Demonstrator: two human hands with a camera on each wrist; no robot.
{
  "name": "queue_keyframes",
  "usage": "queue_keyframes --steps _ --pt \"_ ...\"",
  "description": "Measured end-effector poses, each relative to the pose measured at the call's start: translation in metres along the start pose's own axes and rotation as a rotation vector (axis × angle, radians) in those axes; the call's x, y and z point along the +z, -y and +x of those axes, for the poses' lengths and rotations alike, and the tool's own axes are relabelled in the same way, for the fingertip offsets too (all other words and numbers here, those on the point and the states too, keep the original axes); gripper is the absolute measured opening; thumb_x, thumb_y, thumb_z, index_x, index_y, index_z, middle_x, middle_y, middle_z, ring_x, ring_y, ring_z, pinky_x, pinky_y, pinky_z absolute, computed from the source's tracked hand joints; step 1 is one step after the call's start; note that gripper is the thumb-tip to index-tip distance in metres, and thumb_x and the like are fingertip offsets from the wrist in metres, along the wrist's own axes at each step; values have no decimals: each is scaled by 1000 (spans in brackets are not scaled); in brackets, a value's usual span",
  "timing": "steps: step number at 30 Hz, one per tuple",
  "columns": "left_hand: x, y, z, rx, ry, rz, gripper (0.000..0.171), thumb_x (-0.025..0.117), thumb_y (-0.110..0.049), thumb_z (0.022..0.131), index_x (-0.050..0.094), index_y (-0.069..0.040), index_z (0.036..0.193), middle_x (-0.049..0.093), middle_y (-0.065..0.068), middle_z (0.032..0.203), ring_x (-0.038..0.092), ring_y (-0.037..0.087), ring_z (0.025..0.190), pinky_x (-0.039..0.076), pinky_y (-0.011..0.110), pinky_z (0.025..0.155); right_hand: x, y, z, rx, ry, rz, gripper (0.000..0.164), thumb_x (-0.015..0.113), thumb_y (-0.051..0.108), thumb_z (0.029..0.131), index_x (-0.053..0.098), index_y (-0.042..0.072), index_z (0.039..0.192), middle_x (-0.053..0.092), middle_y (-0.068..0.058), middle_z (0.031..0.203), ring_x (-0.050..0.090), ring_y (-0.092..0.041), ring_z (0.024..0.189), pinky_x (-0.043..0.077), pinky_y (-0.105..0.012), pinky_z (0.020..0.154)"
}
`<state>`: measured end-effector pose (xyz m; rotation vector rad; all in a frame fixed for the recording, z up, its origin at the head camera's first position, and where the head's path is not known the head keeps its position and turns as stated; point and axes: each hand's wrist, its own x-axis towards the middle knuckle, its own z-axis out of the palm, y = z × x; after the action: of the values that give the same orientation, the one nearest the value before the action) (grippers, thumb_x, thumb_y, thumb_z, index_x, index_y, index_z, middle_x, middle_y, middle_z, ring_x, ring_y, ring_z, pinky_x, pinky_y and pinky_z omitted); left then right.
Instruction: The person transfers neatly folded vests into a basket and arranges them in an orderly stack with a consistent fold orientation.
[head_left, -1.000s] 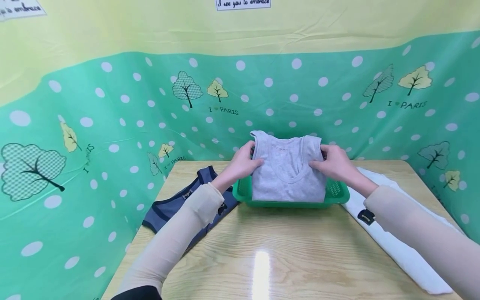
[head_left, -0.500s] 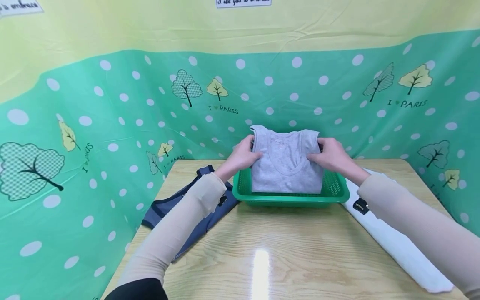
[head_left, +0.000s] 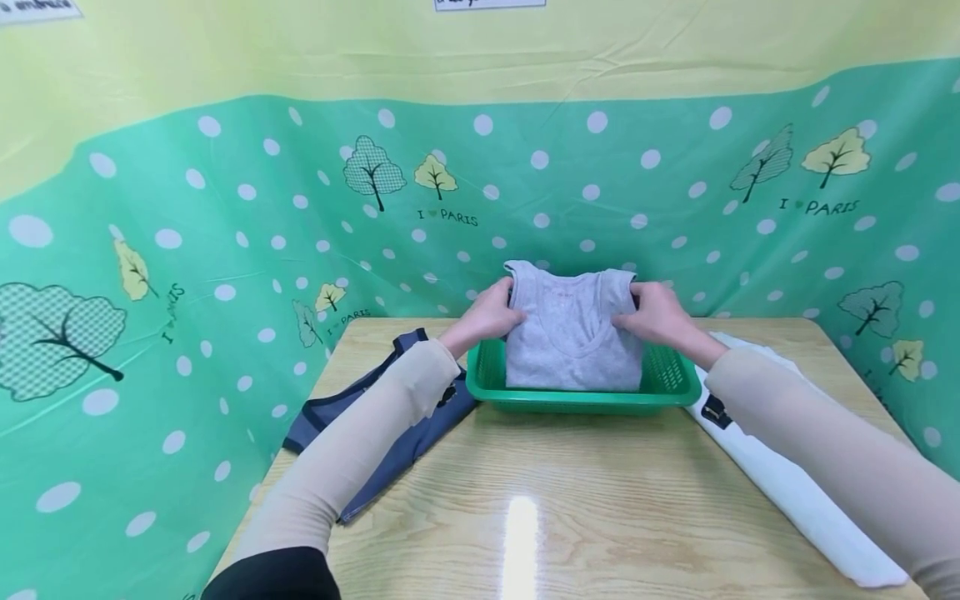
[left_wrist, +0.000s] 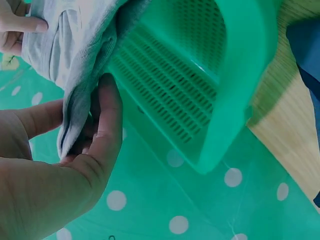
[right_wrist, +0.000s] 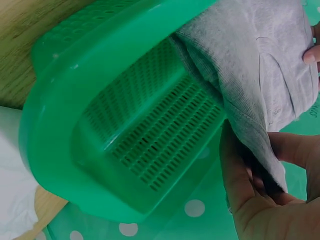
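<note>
A folded light grey tank top (head_left: 573, 354) stands tilted up over the green plastic basket (head_left: 558, 401), its lower edge down inside the basket's front rim. My left hand (head_left: 491, 312) pinches its left shoulder side between thumb and fingers. On the other side my right hand (head_left: 660, 315) grips the right shoulder side the same way. In the left wrist view the left thumb lies on the front of the grey cloth (left_wrist: 80, 65) and the fingers go behind it. The right wrist view shows the fingers behind the cloth (right_wrist: 245, 85), beside the slotted basket wall.
A dark blue sleeveless garment (head_left: 435, 429) lies on the wooden table (head_left: 600, 500) left of the basket, partly under the left sleeve. A folded white cloth (head_left: 802, 492) lies to the right. A green and yellow printed curtain (head_left: 637, 183) hangs behind and at both sides.
The tank top and both hands first rose a little, then sank slightly. Its lower edge has shifted from overlapping the basket's front rim to behind it. The other garments stay put.
</note>
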<state>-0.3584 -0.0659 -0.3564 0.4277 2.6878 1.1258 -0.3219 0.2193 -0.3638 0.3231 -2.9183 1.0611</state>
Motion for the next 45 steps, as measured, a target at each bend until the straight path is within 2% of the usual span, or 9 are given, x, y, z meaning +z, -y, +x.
queue_keyframes --steps 5,12,18,22,27,31,38,42,45 --pt "3 3 6 -41 81 -65 56 61 -6 105 37 -5 156 51 23 145 62 36 118 62 45 76 4 -3 4 20 32 0 18 73 9 96 60 -4 98 61 -17 88 58 -29 77 50 -37 63" --pt "10 12 13 -74 124 -84 55 63 -3 104 40 -4 153 52 23 139 64 36 112 62 52 76 11 -14 11 47 78 -8 20 71 6 92 53 0 87 53 -11 78 54 -26 71 47 -35 62" --pt "14 16 18 -71 129 -51 42 64 -1 102 48 -3 141 55 20 131 64 32 110 63 43 63 15 -19 17 58 112 -40 26 71 6 91 47 4 82 43 -6 72 49 -23 66 44 -34 60" --pt "14 18 21 -88 150 -18 48 64 -1 102 46 -2 146 55 20 132 65 31 102 62 40 62 18 -21 20 73 143 -51 17 70 5 90 56 -4 93 48 -9 75 51 -22 65 45 -33 59" --pt "17 20 25 -137 184 26 65 66 -4 102 35 -3 159 52 21 141 66 28 90 63 45 73 21 -21 21 114 201 -48 36 68 5 91 59 -14 119 59 -18 88 57 -24 68 49 -33 58" --pt "20 20 27 -166 175 52 57 67 -3 101 43 1 152 56 22 130 67 28 82 62 49 79 24 -23 23 143 215 -32 46 69 4 90 56 -18 128 61 -22 98 60 -24 70 53 -35 60" --pt "28 20 32 -216 162 60 52 67 1 100 47 2 148 56 22 123 67 28 79 63 48 77 31 -28 29 184 242 -12 40 63 0 88 55 -14 124 58 -21 95 58 -24 69 57 -45 68" --pt "32 21 36 -227 166 90 30 65 3 100 56 4 128 57 21 107 68 28 71 63 46 74 34 -30 31 193 262 -23 44 62 0 89 54 -16 129 59 -24 99 59 -25 70 59 -44 67" --pt "35 23 39 -227 170 116 13 62 3 100 56 3 111 53 17 94 68 28 66 63 45 73 35 -30 34 200 270 -37 55 61 0 90 47 -19 140 58 -33 114 61 -27 72 60 -44 67"
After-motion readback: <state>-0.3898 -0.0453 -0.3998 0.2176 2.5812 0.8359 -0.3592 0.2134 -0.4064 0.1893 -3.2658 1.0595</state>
